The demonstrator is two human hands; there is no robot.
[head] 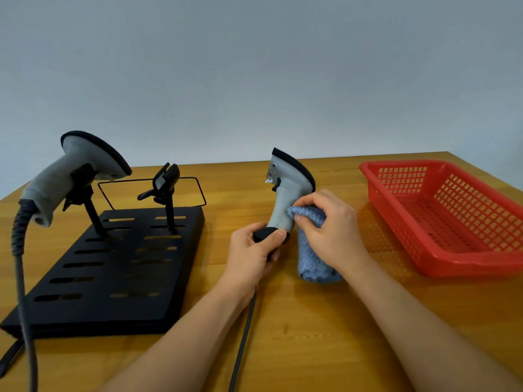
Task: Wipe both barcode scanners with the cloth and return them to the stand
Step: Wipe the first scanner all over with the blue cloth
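A grey barcode scanner (287, 188) with a black head stands upright over the table's middle. My left hand (254, 256) grips the black butt of its handle. My right hand (328, 230) pinches a blue fluffy cloth (314, 250) and presses it against the right side of the handle; the rest of the cloth hangs down to the table. A second grey scanner (76, 174) sits in the left cradle of the black slotted stand (113, 267). The stand's right cradle (165, 183) holds nothing.
A red plastic basket (452, 219) with nothing visible in it sits at the right on the wooden table (311, 321). One dark cable (243, 340) runs from the held scanner toward me between my arms; another cable (21, 278) hangs from the left scanner.
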